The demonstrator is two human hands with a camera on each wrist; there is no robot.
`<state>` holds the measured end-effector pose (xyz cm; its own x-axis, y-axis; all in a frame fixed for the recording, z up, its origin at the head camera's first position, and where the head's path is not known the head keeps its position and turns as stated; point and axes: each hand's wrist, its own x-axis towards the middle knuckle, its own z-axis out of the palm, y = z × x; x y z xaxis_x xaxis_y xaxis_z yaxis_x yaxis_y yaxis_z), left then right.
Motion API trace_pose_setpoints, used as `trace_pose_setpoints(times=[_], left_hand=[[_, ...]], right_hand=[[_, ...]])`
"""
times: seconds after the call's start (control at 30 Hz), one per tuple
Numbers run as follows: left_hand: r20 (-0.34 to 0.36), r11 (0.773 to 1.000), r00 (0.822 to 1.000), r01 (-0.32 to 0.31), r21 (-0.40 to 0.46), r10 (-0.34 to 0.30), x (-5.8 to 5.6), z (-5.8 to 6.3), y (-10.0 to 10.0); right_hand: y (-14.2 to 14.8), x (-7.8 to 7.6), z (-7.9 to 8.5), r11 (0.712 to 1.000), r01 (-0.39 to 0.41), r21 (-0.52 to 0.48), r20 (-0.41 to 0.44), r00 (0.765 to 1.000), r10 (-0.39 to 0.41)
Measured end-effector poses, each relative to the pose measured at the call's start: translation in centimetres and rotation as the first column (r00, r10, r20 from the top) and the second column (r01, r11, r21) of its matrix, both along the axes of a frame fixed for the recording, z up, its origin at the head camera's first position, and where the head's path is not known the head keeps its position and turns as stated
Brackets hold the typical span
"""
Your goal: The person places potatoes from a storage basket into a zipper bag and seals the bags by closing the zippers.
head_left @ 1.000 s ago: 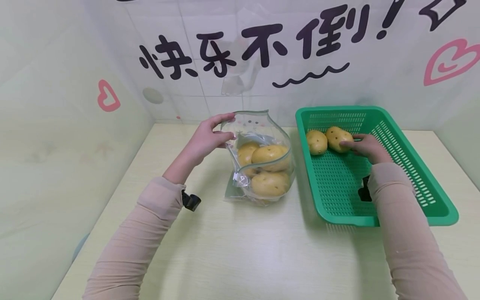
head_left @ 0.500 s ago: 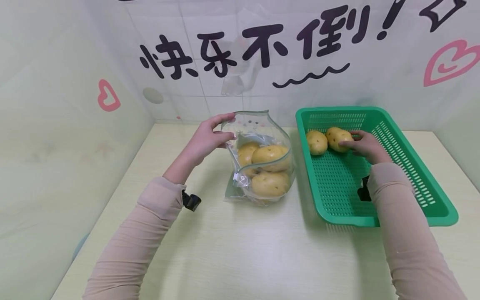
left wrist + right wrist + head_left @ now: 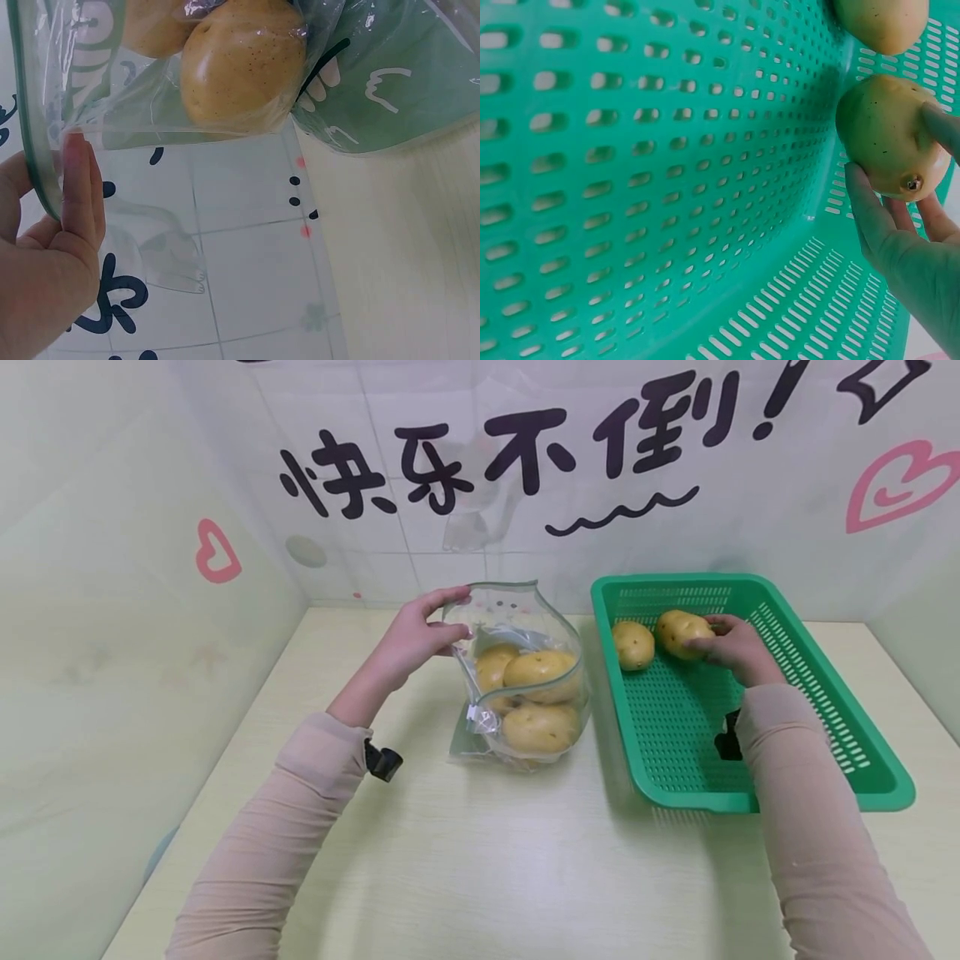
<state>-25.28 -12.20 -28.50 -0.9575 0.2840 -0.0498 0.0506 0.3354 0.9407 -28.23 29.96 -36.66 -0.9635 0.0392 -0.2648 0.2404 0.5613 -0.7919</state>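
Note:
A clear zip bag (image 3: 517,610) with several potatoes (image 3: 542,728) inside stands open-mouthed on the table. My left hand (image 3: 420,631) pinches the left edge of its mouth between thumb and fingers; in the left wrist view the fingers (image 3: 77,184) lie along the plastic near the green zip strip. Over in the green basket (image 3: 656,727), my right hand (image 3: 738,650) grips a potato (image 3: 684,633) with thumb and fingers around its right end. A second potato (image 3: 633,646) lies just left of it, against the basket's side. The right wrist view shows the held potato (image 3: 889,135) up close.
The basket's raised green rim (image 3: 626,752) stands between its inside and the bag. Behind the pale table (image 3: 487,860) rises a wall covering (image 3: 517,527) with black writing. Another printed covering (image 3: 90,652) stands along the left side.
The potato in my right hand has shifted slightly right and up, leaving a small gap from its neighbour. My left hand and the bag stay put.

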Motion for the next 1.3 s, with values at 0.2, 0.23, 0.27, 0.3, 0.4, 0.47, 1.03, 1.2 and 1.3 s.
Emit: trace_pose_setpoints(times=[0.2,0.23,0.27,0.3,0.4,0.47,1.03,1.2,1.3], left_hand=[[-0.006,1.0,1.0,0.0,-0.001,0.0,-0.1,-0.1,0.1],[-0.004,1.0,1.0,0.0,-0.002,0.0,-0.1,-0.1,0.0],[-0.002,1.0,1.0,-0.001,-0.002,0.001,0.0,-0.1,0.0],[0.0,1.0,1.0,-0.002,-0.002,0.002,0.0,-0.1,0.0],[0.006,1.0,1.0,0.0,-0.007,0.0,0.1,0.0,0.0],[0.008,1.0,1.0,-0.002,-0.009,0.002,0.1,0.1,0.1],[0.011,1.0,1.0,-0.004,-0.011,0.004,0.2,0.1,0.0],[0.011,1.0,1.0,-0.01,-0.011,0.01,0.2,0.2,0.1],[0.013,1.0,1.0,-0.009,-0.012,0.01,0.2,0.1,0.0]], right_hand=[[0.3,-0.3,0.0,0.996,0.081,-0.046,-0.027,0.996,-0.082],[0.2,-0.3,0.1,0.995,0.088,-0.047,-0.036,0.995,-0.09],[0.2,-0.3,0.2,0.994,0.094,-0.049,-0.043,0.994,-0.096],[0.2,-0.3,0.3,0.993,0.102,-0.062,-0.047,0.993,-0.105],[0.1,-0.4,0.6,0.99,0.118,-0.082,-0.063,0.99,-0.123],[0.0,-0.4,0.8,0.986,0.134,-0.1,-0.069,0.988,-0.141],[-1.3,-0.7,4.1,0.946,0.193,-0.262,-0.052,0.976,-0.213],[-2.0,-0.7,5.4,0.898,0.214,-0.384,-0.023,0.97,-0.241],[-2.5,-0.6,6.2,0.857,0.21,-0.471,-0.018,0.969,-0.248]])
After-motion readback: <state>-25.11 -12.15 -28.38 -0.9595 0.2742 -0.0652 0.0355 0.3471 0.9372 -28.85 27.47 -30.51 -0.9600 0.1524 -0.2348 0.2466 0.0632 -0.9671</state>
